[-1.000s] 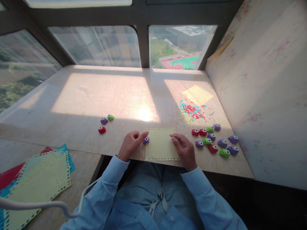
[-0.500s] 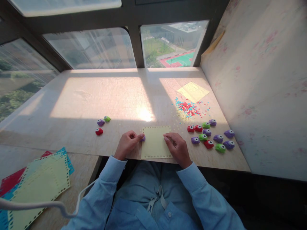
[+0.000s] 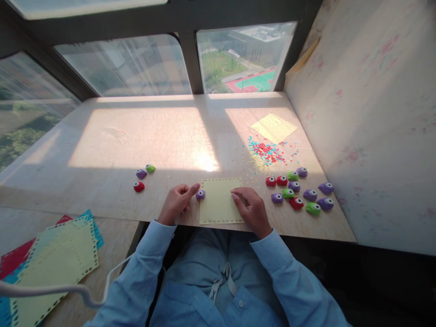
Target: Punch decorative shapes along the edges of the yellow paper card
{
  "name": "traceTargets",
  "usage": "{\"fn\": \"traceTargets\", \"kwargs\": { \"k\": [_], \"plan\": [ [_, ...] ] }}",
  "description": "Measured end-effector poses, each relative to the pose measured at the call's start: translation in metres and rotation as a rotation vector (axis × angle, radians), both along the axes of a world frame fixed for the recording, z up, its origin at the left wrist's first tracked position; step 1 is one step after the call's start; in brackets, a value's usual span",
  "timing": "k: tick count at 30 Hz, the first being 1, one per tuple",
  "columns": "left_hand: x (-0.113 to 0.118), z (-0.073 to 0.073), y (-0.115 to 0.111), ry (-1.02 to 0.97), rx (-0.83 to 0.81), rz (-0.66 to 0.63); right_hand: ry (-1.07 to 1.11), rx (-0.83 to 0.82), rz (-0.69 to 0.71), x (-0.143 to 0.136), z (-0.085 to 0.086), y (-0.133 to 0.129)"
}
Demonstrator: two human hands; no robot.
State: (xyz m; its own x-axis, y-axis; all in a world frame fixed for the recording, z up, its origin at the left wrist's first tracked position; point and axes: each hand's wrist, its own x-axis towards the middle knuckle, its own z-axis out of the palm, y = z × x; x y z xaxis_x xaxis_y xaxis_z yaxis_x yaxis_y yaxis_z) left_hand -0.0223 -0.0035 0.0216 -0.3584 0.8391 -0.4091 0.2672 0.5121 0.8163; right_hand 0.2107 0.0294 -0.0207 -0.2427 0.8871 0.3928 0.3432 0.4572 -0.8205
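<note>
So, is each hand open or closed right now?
Left hand: fingers curled beside the purple punch; grip unclear.
Right hand: curled on the yellow sheet; pinch unclear.

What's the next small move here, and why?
Probably press the purple punch with the left hand. It sits at the left edge of the pale yellow sheet, where no holes show clearly, though the top and bottom are lined with them, and the right hand is at the opposite edge.

Bright window light from ahead; table glare [image 3: 207,162]; foreground dimmer.
</note>
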Motion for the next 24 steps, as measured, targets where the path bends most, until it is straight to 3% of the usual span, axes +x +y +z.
{"fn": "traceTargets", "kwargs": {
  "k": [11, 16, 24],
  "plan": [
    [0.009, -0.007, 0.007, 0.196, 0.068, -0.069, 0.017, -0.014, 0.002, 0.0, -0.001, -0.001],
    [0.007, -0.007, 0.013, 0.158, 0.012, -0.129, 0.014, -0.026, 0.003, 0.0, -0.001, 0.0],
    [0.008, 0.002, 0.022, 0.162, -0.094, -0.117, 0.022, -0.042, 0.005, 0.0, -0.001, 0.0]
  ]
}}
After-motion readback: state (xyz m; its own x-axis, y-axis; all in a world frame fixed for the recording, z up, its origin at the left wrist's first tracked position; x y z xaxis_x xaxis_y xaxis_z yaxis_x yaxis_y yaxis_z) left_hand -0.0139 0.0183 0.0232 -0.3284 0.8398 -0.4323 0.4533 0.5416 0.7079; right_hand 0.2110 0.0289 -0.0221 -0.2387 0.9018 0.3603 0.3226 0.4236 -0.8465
